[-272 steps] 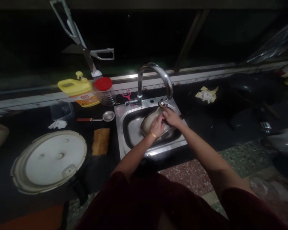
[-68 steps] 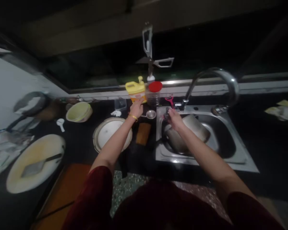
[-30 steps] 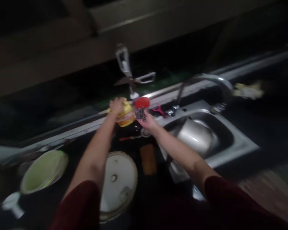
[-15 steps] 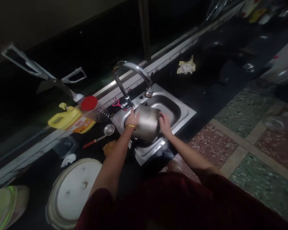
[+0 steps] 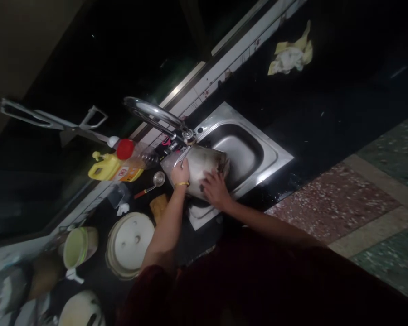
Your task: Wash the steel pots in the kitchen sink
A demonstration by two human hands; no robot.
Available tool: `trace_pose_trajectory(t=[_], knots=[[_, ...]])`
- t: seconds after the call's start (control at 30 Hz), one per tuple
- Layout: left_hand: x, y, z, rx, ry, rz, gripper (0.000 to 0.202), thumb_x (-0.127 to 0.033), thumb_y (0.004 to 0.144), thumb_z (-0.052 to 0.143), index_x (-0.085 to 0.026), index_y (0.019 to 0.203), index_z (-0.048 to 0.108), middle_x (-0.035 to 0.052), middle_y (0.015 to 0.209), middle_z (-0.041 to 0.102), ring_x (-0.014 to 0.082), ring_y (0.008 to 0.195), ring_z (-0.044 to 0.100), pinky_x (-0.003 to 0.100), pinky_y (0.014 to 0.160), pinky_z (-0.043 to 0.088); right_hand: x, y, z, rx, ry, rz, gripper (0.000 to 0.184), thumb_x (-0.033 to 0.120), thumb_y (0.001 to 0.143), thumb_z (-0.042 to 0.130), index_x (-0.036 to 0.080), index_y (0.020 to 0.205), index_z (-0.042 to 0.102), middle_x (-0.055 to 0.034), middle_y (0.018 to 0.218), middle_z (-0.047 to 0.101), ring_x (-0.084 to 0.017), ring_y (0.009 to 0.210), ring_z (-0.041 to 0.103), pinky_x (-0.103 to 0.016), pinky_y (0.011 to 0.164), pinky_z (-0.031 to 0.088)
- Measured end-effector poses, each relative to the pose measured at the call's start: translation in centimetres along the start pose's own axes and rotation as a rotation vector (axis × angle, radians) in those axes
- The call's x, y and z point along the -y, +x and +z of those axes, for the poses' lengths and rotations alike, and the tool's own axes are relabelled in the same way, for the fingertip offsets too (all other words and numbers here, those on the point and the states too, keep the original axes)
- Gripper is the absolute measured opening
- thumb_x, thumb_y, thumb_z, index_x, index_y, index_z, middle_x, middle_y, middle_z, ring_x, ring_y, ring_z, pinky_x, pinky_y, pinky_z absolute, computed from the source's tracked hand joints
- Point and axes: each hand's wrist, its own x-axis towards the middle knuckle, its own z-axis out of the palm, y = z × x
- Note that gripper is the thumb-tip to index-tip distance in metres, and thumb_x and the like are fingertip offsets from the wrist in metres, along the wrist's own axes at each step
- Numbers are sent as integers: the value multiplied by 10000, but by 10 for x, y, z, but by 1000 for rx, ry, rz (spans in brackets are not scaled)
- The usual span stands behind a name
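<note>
A silver metal pot (image 5: 204,158) lies tilted on its side over the steel sink (image 5: 277,158), below the curved faucet (image 5: 156,113). At the pot's left end, my left hand (image 5: 181,174), with a yellow bangle at the wrist, is closed on the rim. My right hand (image 5: 217,190) rests against the near side of the pot with its fingers spread, close to some dark marks near the base. The inside of the pot is hidden from me.
Left of the sink are a ladle (image 5: 159,179), a yellow jug (image 5: 104,168), a red-lidded clear jar (image 5: 125,149) and a round white lid (image 5: 134,240). A green-topped container (image 5: 75,248) stands further left. A crumpled cloth (image 5: 289,59) lies on the dark counter.
My right hand has shifted from the pot's base end to its near side, fingers spreading. The left hand keeps its hold on the rim. The view has turned and moved.
</note>
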Motion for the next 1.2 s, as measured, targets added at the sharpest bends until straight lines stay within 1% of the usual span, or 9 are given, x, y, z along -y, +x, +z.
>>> trace_pose_trajectory(t=[0.07,0.2,0.37,0.5,0.67,0.8,0.97,1.1,1.2], knots=[[3,1,3,-20,2,8,565,-536,946,307,-162,937,731,152,854,724,295,886,678,342,722,461,7,1,1,23,-18,-8,368,286,922,431,269,1233,628,-43,1513,422,-288,1475,176,-581,1184,100],[7,2,7,-61,2,-6,556,-538,941,320,-160,933,728,143,863,728,272,883,674,321,719,454,-5,26,-10,-159,62,200,409,279,951,335,237,1261,598,-58,1534,382,-271,1481,159,-575,1175,153],[8,3,8,-64,-8,-4,568,-554,929,329,-156,954,733,154,895,733,272,906,673,319,737,459,-15,17,-9,-123,68,145,432,314,931,385,173,1299,564,-109,1589,255,-264,1488,141,-536,1195,130],[8,3,8,-74,-5,-5,584,-555,925,325,-141,970,735,170,898,733,283,921,675,331,752,469,-24,22,-15,-172,148,333,421,276,950,317,176,1270,572,-118,1548,344,-256,1468,222,-555,1183,161],[7,3,8,-70,-9,-16,593,-560,921,318,-138,964,733,174,922,733,287,935,676,339,764,474,-9,13,-9,-77,41,51,345,262,923,422,225,1191,637,-66,1564,330,-270,1482,165,-546,1183,166],[6,3,6,-83,-10,-21,584,-554,923,315,-146,920,734,159,900,734,271,918,674,330,763,473,-5,19,-13,-92,24,159,370,212,928,368,219,1189,630,-70,1544,368,-285,1478,175,-593,1163,165],[2,3,2,-78,8,-22,531,-532,915,348,-169,899,736,139,859,728,271,902,670,333,744,473,-8,16,-15,-65,23,45,354,249,935,380,220,1195,618,-64,1563,335,-275,1482,165,-569,1181,124],[1,3,2,-102,5,-30,524,-529,916,352,-170,894,733,131,853,724,261,885,668,329,734,473,-6,21,-19,-112,22,178,372,198,928,351,204,1188,617,-88,1533,384,-287,1470,201,-611,1159,133],[2,4,3,-93,9,-37,550,-536,919,344,-149,891,733,146,847,723,262,856,667,335,729,472,5,8,-14,-47,23,58,337,189,907,404,218,1130,655,-69,1524,404,-282,1470,203,-572,1174,137]])
